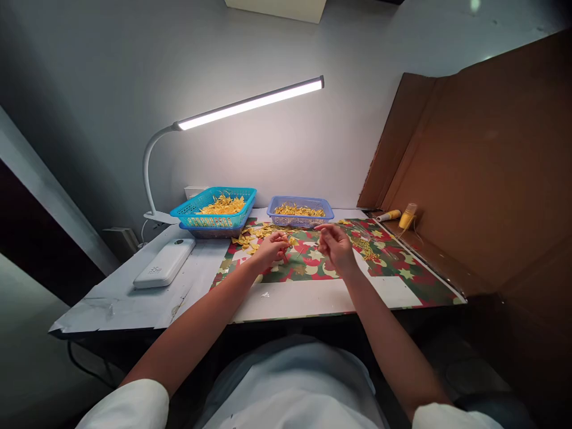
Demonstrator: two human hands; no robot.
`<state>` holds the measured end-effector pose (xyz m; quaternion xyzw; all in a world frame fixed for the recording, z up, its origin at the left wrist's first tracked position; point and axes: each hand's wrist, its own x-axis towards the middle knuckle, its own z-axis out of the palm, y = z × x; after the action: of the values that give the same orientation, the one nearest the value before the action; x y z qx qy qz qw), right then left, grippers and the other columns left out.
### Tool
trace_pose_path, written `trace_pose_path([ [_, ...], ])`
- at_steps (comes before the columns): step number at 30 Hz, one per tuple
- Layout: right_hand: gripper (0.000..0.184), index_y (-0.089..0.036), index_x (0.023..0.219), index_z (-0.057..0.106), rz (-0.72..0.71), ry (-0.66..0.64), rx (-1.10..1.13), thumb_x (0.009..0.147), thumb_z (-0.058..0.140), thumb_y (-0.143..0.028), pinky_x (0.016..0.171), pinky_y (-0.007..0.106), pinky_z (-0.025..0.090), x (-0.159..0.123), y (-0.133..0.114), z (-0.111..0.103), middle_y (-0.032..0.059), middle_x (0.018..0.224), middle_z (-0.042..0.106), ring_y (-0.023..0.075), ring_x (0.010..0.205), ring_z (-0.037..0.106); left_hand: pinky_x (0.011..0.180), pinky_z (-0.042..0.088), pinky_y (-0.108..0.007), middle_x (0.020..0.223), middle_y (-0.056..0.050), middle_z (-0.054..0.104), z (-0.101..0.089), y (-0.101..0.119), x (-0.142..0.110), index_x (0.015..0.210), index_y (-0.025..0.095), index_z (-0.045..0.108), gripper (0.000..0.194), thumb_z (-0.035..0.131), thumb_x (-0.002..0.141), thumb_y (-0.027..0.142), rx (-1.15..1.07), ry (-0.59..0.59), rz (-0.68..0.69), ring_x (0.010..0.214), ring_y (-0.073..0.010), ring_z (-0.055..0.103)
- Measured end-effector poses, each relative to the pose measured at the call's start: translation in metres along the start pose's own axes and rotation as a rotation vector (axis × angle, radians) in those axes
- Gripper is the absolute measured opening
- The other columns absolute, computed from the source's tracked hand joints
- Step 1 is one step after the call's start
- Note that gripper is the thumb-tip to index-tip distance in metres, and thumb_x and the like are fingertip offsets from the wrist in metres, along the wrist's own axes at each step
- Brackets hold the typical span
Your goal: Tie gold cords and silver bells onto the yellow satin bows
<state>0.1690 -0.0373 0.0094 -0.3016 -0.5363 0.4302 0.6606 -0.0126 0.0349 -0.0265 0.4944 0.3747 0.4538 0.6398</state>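
Observation:
Over the patterned sheet, my left hand point(271, 248) is closed in a pinch, with a small yellow ribbon bow point(292, 241) at its fingertips. To the right and apart from it, my right hand point(336, 245) is raised with thumb and fingers pinched together; whatever they hold is too small to make out. Loose yellow ribbon bows point(250, 237) lie just beyond my left hand. Thin gold strands point(367, 249) are spread on the sheet to the right of my right hand.
A turquoise basket point(205, 221) of yellow bows is stacked at the back left, beside a purple basket point(300, 220) of gold pieces. A white power bank point(164, 263) lies left, under a lamp point(250, 106). Cardboard point(473, 167) walls the right side, near a yellow-filled bottle point(407, 217).

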Motion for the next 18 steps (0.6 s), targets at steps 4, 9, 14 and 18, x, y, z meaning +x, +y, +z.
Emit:
trace_pose_path([
  [4, 0.030, -0.020, 0.090, 0.060, 0.104, -0.160, -0.202, 0.077, 0.063, -0.047, 0.047, 0.022, 0.039, -0.009, 0.024, 0.011, -0.0052, 0.055, 0.052, 0.0089, 0.048, 0.046, 0.047, 0.041, -0.017, 0.060, 0.003, 0.058, 0.000, 0.002, -0.003, 0.069, 0.015, 0.062, 0.024, 0.079, 0.052, 0.020, 0.069, -0.030, -0.019, 0.048, -0.0054, 0.052],
  [9, 0.024, -0.020, 0.084, 0.055, 0.139, -0.137, -0.358, 0.080, 0.056, -0.044, 0.051, 0.024, 0.044, -0.017, 0.042, 0.013, -0.0025, 0.059, 0.059, 0.0118, 0.052, 0.052, 0.056, 0.046, -0.022, 0.065, 0.000, 0.065, -0.001, 0.003, -0.004, 0.077, 0.014, 0.069, 0.030, 0.081, 0.050, 0.023, 0.128, -0.012, -0.035, 0.057, -0.0098, 0.059],
  [14, 0.023, -0.020, 0.075, 0.054, 0.092, -0.061, -0.475, 0.081, 0.054, -0.042, 0.047, 0.024, 0.041, -0.017, 0.045, 0.011, -0.0025, 0.055, 0.057, 0.0112, 0.045, 0.050, 0.056, 0.044, -0.021, 0.062, 0.001, 0.065, -0.001, 0.003, -0.004, 0.071, 0.014, 0.071, 0.027, 0.081, 0.045, 0.017, 0.198, -0.040, 0.100, 0.056, -0.0088, 0.055],
  [18, 0.020, -0.020, 0.071, 0.053, 0.084, -0.035, -0.555, 0.081, 0.052, -0.038, 0.045, 0.024, 0.038, -0.017, 0.046, 0.012, -0.0029, 0.051, 0.055, 0.0114, 0.042, 0.047, 0.056, 0.043, -0.022, 0.061, 0.001, 0.066, 0.002, 0.004, -0.006, 0.068, 0.015, 0.072, 0.021, 0.080, 0.049, 0.020, 0.238, -0.036, 0.153, 0.055, -0.0094, 0.055],
])
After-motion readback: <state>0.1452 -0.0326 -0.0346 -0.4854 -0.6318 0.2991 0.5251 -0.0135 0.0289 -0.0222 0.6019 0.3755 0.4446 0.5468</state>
